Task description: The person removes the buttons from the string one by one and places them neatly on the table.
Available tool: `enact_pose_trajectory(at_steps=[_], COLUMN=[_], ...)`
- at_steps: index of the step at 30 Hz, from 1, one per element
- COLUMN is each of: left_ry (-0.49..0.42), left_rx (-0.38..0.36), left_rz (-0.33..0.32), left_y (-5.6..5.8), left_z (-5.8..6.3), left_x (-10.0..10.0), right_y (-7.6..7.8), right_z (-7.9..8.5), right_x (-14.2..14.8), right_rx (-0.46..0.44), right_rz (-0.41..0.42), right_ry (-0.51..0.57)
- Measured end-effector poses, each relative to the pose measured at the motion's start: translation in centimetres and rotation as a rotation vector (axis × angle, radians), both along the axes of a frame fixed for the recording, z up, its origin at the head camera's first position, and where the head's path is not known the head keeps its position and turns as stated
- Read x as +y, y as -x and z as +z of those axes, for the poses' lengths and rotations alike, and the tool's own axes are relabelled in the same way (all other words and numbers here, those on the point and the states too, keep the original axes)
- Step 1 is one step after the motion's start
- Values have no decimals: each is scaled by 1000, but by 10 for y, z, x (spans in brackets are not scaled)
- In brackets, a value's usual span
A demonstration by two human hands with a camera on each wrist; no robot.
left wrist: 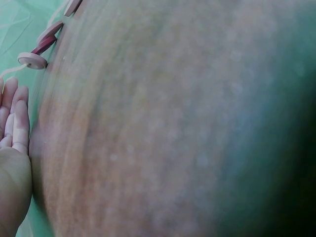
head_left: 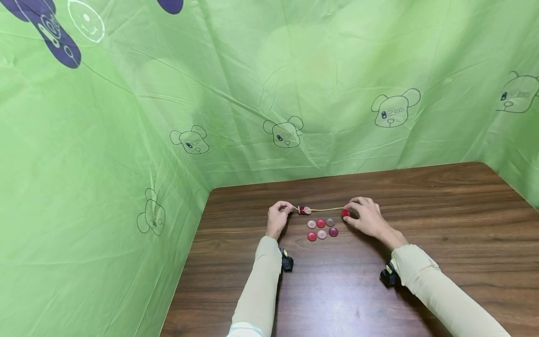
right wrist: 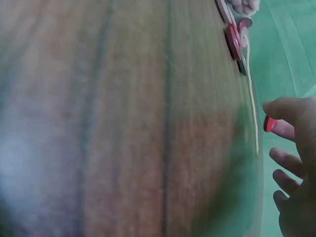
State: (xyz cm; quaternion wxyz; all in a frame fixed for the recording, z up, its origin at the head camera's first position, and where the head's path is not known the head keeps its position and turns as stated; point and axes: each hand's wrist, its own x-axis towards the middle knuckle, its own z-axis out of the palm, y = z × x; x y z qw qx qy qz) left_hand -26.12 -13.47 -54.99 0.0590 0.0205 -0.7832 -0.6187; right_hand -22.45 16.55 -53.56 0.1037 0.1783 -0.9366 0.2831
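Note:
At the left end of a pale yellow cord (head_left: 327,209), my left hand (head_left: 278,218) pinches the cord between thumb and fingers. Several buttons are strung close to that hand, among them a dark red button (head_left: 302,210) and a pale pink button (head_left: 308,210); the left wrist view also shows a strung pink button (left wrist: 32,60). From there the cord runs right across the table. My right hand (head_left: 367,218) pinches a red button (right wrist: 269,123) by the cord's right end. In the right wrist view the cord's tip hangs beside this button, apart from it.
Below the cord, loose buttons lie in two short rows on the wooden table (head_left: 236,262), among them a grey-brown button (head_left: 330,222) and a purple-red button (head_left: 333,232). Green cloth (head_left: 236,93) with printed bear faces hangs behind and to the left.

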Motion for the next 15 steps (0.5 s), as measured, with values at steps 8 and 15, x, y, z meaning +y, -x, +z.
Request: enact_pose_trajectory(at_steps=[8,15], left_ry=[9,3], left_rx=[7,18], left_rz=[3,-5], left_y=[1,0], left_z=[-1,-1], left_x=[1,0], right_y=[-7,-8], right_z=[0,0], right_x=[-9,-13], right_rx=[6,-1], right_rz=[84,80], right_ry=[-75,-105])
